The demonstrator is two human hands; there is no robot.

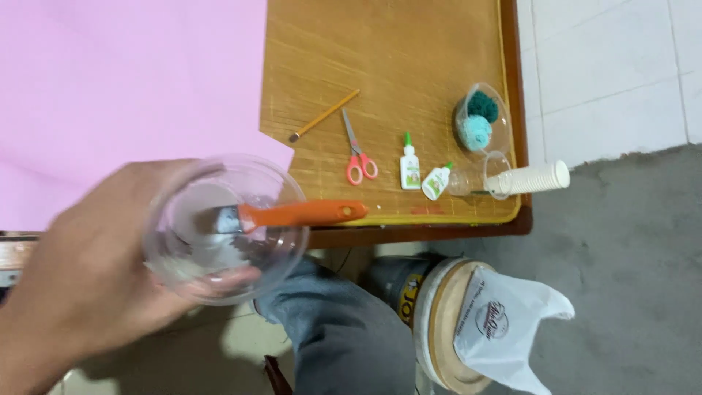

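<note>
Pink paper sheet [124,88] is lying over the left part of the wooden worktop [409,66]. Left hand [80,285] is closing its grip around a clear plastic cup [223,230], holding it up in front of the worktop edge. An orange-handled brush [292,214] is resting inside the cup, handle sticking out rightward. Further right, a pencil [324,115], red-handled scissors [357,150], two glue bottles [410,164], a clear cup of teal pompoms [479,121] and a stack of white cups [530,178] are lying on the worktop. The right hand is staying out of view.
</note>
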